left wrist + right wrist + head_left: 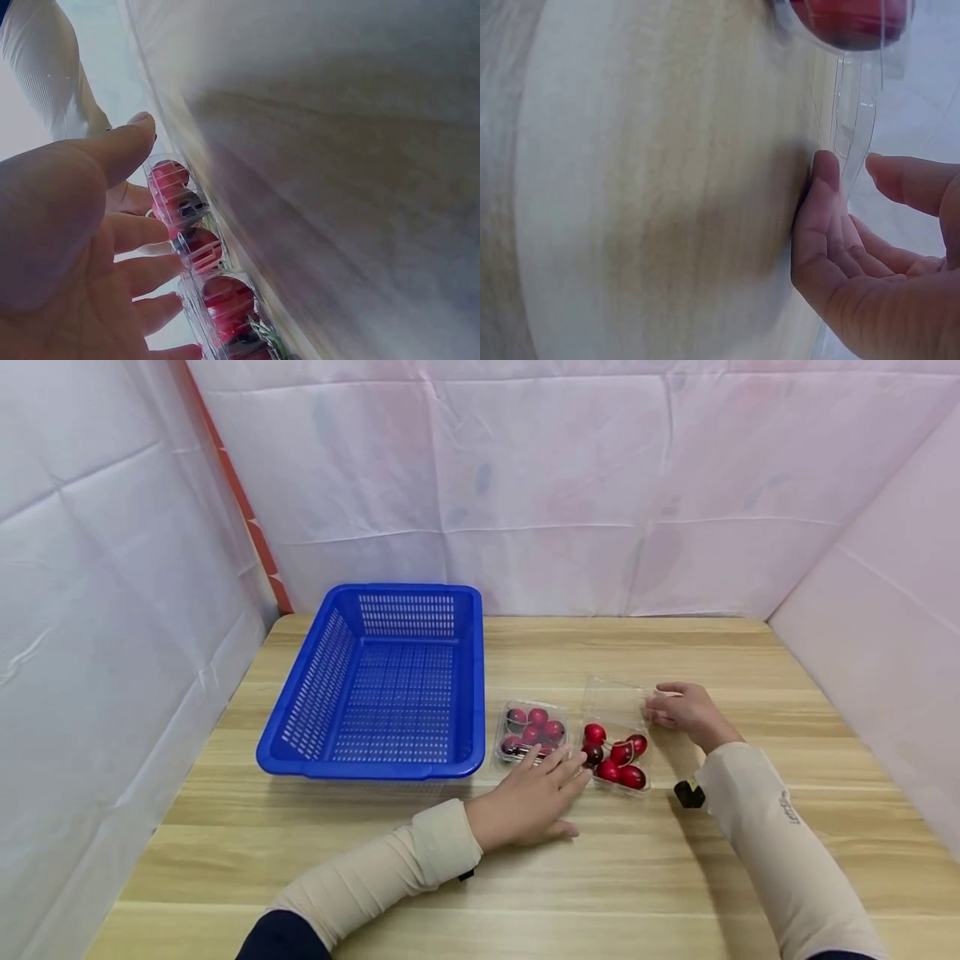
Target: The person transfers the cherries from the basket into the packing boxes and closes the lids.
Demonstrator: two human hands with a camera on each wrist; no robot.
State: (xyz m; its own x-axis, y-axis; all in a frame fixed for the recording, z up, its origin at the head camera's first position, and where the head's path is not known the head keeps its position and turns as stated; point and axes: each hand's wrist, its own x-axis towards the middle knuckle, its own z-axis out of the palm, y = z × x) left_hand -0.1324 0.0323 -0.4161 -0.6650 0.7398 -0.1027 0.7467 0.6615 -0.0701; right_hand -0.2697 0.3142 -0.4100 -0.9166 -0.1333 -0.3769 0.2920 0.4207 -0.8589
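Observation:
Two clear plastic boxes of dark red cherries stand side by side. The left box (pixel 534 727) looks closed; the right box (pixel 617 760) lies open, its clear lid (pixel 618 700) folded back away from me. My left hand (pixel 531 802) spreads straight fingers at the front of the boxes, fingertips by the left box's front edge and the right box's near side. In the left wrist view, the fingertips reach the cherry boxes (pixel 225 307). My right hand (pixel 877 255) is at the lid's right edge, bent fingers against the clear plastic (pixel 855 105), thumb held apart from them.
A large blue plastic basket (pixel 472 710) with slotted walls stands left of the boxes. All of this is on a wood-grain table (pixel 600 893). White cloth (pixel 555 485) hangs behind the table and along both sides.

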